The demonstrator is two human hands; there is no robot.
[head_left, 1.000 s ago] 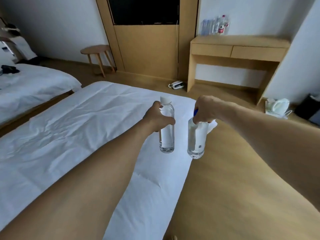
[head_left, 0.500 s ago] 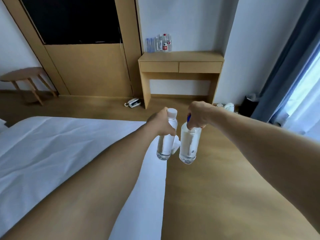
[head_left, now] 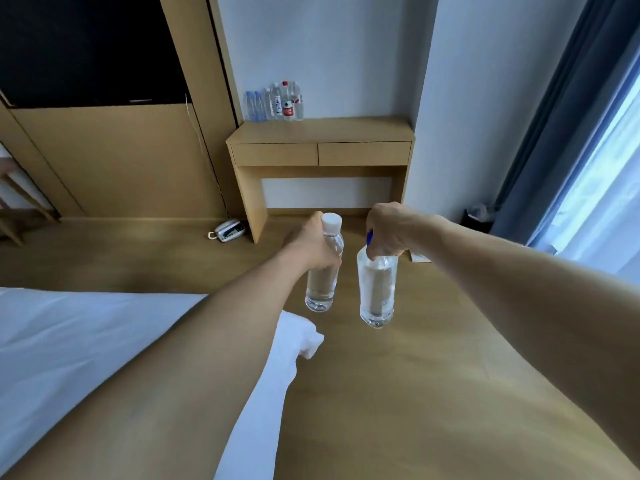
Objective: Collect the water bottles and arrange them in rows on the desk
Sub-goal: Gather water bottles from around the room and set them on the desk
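Head camera looks along two bare forearms, both stretched forward over the wooden floor (head_left: 381,393). The left hand (head_left: 311,249) curls its fingers round the upper body of the white-capped bottle (head_left: 322,289), and the cap stands free above the fist. The right hand (head_left: 391,233) grips the blue-capped bottle (head_left: 376,296) at the neck from above, knuckles up, with only a sliver of cap showing beside the fingers. Both bottles hang roughly upright in mid-air, just beside each other without touching. The right one hangs a little lower. Both are short of the counter's front edge.

The counter (head_left: 329,131) stands ahead in a recess against the white wall, with two drawers under its top. A cluster of bottles (head_left: 277,102) stands at its back left corner against the wall, and plain wood runs from there to the right edge.

The bed (head_left: 86,341) fills the lower left, its near corner under the left forearm. A broad strip of floor lies between that corner and the counter. A telephone (head_left: 227,230) lies on the floor by the counter's left leg. A dark bin (head_left: 478,220) and a blue curtain (head_left: 554,116) stand to the counter's right.
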